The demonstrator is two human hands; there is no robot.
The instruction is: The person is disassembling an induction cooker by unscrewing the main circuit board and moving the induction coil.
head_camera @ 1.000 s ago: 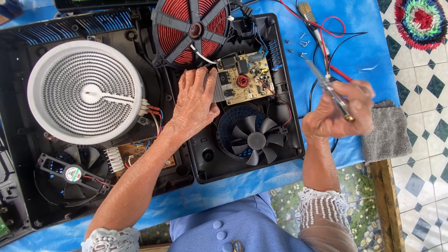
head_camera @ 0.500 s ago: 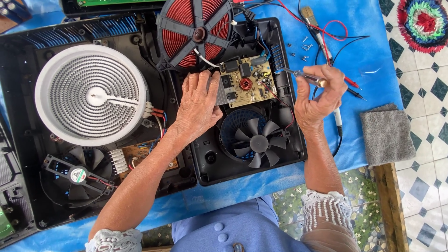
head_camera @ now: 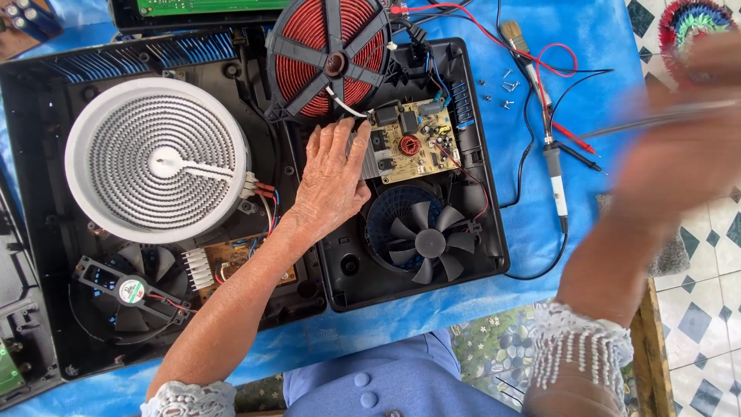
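My left hand (head_camera: 328, 181) lies flat, fingers spread, on the black open cooker housing (head_camera: 488, 224), its fingertips touching the yellow circuit board (head_camera: 409, 143). Below the board sits a black fan (head_camera: 424, 235). A red copper coil (head_camera: 328, 58) leans tipped up behind the board. My right hand (head_camera: 679, 162) is raised off to the right, heavily blurred, with a thin grey tool (head_camera: 617, 123) streaking across it. A soldering iron (head_camera: 554, 174) with a white handle lies on the blue cloth between the housing and my right hand.
A white spiral heating element (head_camera: 154, 158) fills the left housing, with a second fan (head_camera: 127, 289) below it. A brush (head_camera: 513, 35), loose screws (head_camera: 502, 85) and red and black leads (head_camera: 571, 139) lie at the back right. A grey cloth (head_camera: 679, 262) sits near the table's wooden edge (head_camera: 648, 355).
My right hand left the circuit board and swung up and right. The soldering iron now lies on the blue cloth. My left hand has stayed in place.
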